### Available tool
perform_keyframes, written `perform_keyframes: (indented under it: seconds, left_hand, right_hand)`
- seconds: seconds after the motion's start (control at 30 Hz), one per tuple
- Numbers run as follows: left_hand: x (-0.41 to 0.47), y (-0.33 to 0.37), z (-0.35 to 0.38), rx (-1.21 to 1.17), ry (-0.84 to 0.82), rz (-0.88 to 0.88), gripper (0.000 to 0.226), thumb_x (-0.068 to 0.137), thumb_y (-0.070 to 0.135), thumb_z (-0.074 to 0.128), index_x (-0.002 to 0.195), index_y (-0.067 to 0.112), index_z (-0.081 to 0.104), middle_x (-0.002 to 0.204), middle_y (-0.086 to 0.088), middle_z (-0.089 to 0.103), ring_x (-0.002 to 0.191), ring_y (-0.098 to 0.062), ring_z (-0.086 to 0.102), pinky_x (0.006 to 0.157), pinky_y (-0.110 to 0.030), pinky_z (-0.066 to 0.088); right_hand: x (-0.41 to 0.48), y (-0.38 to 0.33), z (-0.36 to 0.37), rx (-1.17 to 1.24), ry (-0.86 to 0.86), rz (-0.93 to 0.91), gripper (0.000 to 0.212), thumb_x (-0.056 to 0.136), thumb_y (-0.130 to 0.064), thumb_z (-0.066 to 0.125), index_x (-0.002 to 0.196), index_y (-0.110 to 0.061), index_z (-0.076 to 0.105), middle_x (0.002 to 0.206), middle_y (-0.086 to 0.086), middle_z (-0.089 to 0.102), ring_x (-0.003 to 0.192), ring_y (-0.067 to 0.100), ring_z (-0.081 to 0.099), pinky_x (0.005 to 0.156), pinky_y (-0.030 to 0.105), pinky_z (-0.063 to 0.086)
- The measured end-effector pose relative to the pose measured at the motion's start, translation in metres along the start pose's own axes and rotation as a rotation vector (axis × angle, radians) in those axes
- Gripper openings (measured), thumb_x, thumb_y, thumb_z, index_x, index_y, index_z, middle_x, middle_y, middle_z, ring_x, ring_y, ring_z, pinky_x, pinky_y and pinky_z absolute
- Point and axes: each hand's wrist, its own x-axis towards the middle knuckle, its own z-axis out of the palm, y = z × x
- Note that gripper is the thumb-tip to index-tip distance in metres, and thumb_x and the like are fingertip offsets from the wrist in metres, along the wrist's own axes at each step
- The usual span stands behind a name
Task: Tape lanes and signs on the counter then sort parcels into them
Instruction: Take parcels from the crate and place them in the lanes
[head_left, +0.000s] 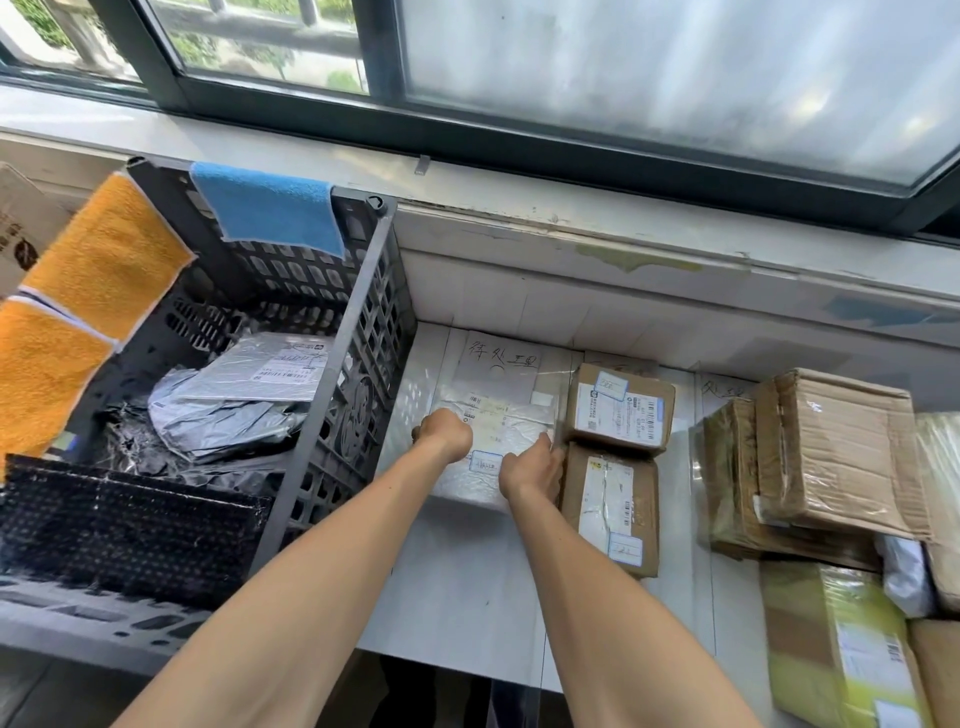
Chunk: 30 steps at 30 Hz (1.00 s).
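Note:
A white bubble-mailer parcel (501, 431) lies flat on the white counter (457, 587) in the left lane, just below a handwritten paper sign (501, 364). My left hand (444, 434) grips the parcel's left edge with curled fingers. My right hand (532, 465) holds its right side near a small blue-framed sticker. Two small brown boxes (618, 410) (610, 512) lie in the lane to the right, touching the white parcel's edge.
A dark plastic crate (358, 332) on the left holds grey mailer bags (228, 410); orange and blue cloths hang over its rim. Larger cardboard boxes (831, 452) and a green-taped box (836, 649) fill the right. A second sign (722, 387) sits behind them.

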Motion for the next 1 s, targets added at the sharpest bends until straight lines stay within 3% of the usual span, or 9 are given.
perform_keyframes:
  seconds: [0.13,0.27,0.4,0.5,0.63,0.73,0.83,0.93,1.0]
  left_hand:
    - [0.001,0.0,0.0,0.02,0.001,0.034,0.036,0.098,0.008,0.037,0.13,-0.001,0.05,0.135,-0.019,0.05,0.124,-0.035,0.045,0.09,-0.038,0.044]
    - [0.003,0.002,-0.002,0.026,-0.009,0.042,0.036,0.098,0.009,0.038,0.131,-0.002,0.049,0.138,-0.02,0.049,0.126,-0.036,0.045,0.094,-0.039,0.045]
    - [0.0,0.005,-0.009,-0.001,-0.018,0.057,0.023,0.099,0.011,0.039,0.112,0.002,0.056,0.124,-0.018,0.054,0.112,-0.033,0.052,0.087,-0.036,0.046]
    - [-0.003,0.012,-0.016,-0.026,-0.006,0.083,0.038,0.1,0.012,0.039,0.135,0.0,0.047,0.135,-0.018,0.052,0.12,-0.034,0.052,0.091,-0.035,0.045]
    - [-0.013,0.018,-0.028,-0.036,0.01,0.108,0.04,0.1,0.013,0.039,0.138,-0.001,0.045,0.14,-0.02,0.049,0.124,-0.034,0.05,0.096,-0.036,0.043]
    - [-0.02,0.023,-0.039,-0.007,0.018,0.143,0.037,0.1,0.011,0.038,0.131,-0.005,0.051,0.134,-0.021,0.053,0.11,-0.031,0.054,0.093,-0.037,0.046]
    - [-0.026,0.033,-0.056,-0.053,0.031,0.17,0.03,0.098,0.013,0.042,0.12,-0.005,0.054,0.136,-0.022,0.053,0.105,-0.035,0.055,0.08,-0.033,0.047]
    - [-0.036,0.05,-0.088,-0.122,0.094,0.231,0.042,0.097,0.021,0.048,0.133,-0.001,0.051,0.138,-0.018,0.052,0.12,-0.033,0.053,0.093,-0.033,0.044]
    - [-0.043,0.065,-0.119,-0.149,0.152,0.313,0.04,0.096,0.023,0.05,0.128,0.0,0.057,0.133,-0.017,0.057,0.12,-0.032,0.054,0.097,-0.034,0.044]
  right_hand:
    - [-0.005,0.002,0.002,-0.074,0.025,-0.108,0.06,0.095,-0.012,0.048,0.151,-0.011,0.028,0.16,0.012,0.018,0.146,0.029,0.021,0.117,0.041,0.026]
    - [-0.007,0.0,0.001,-0.102,0.022,-0.119,0.06,0.096,-0.013,0.048,0.152,-0.011,0.027,0.16,0.011,0.019,0.146,0.028,0.021,0.118,0.04,0.024]
    - [-0.009,-0.008,-0.005,-0.082,0.013,-0.117,0.06,0.095,-0.014,0.05,0.151,-0.009,0.028,0.157,0.011,0.025,0.144,0.028,0.025,0.118,0.039,0.024]
    - [-0.01,-0.018,-0.013,-0.071,0.008,-0.125,0.062,0.095,-0.016,0.052,0.151,-0.009,0.027,0.156,0.011,0.027,0.142,0.028,0.029,0.116,0.038,0.027]
    - [-0.015,-0.034,-0.025,-0.065,0.024,-0.14,0.06,0.094,-0.016,0.052,0.15,-0.009,0.03,0.152,0.012,0.033,0.136,0.03,0.036,0.112,0.037,0.033]
    - [-0.022,-0.047,-0.038,-0.063,0.042,-0.143,0.059,0.095,-0.019,0.053,0.149,-0.01,0.031,0.152,0.011,0.033,0.136,0.03,0.037,0.111,0.039,0.034]
    - [-0.027,-0.067,-0.054,-0.065,0.061,-0.194,0.063,0.095,-0.02,0.052,0.151,-0.012,0.026,0.152,0.01,0.033,0.136,0.03,0.036,0.11,0.042,0.034]
    - [-0.03,-0.103,-0.078,-0.054,0.096,-0.314,0.064,0.095,-0.02,0.051,0.153,-0.013,0.024,0.156,0.009,0.028,0.14,0.029,0.032,0.112,0.039,0.03]
    - [-0.034,-0.133,-0.096,-0.024,0.121,-0.409,0.063,0.094,-0.02,0.049,0.152,-0.012,0.026,0.157,0.009,0.029,0.14,0.028,0.032,0.112,0.039,0.03]
